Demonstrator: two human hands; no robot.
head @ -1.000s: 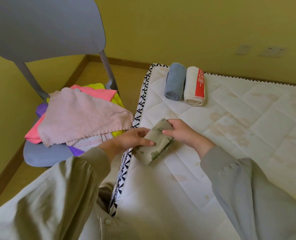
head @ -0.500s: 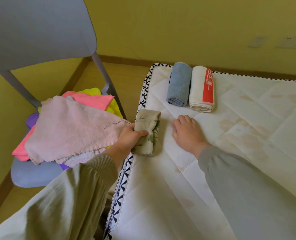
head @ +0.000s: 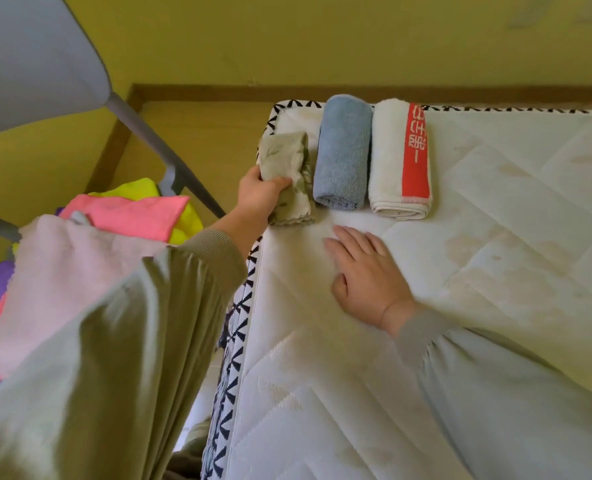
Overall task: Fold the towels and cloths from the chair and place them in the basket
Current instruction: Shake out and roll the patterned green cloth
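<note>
Two rolled towels [head: 343, 150] lay on the mattress [head: 495, 306]; my left fingers [head: 279, 183] clasped the folded olive cloth [head: 287, 161] beside them, right fingers [head: 351, 242] flat. Next, likely: release it.

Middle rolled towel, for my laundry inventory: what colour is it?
The middle towel is blue; head view.

Left hand [head: 258, 195] has carried olive cloth [head: 286, 174] beside blue towel [head: 343, 150].

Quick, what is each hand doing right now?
Left hand: grips the folded olive cloth beside the blue towel.
Right hand: open, resting flat on the mattress, holding nothing.
</note>
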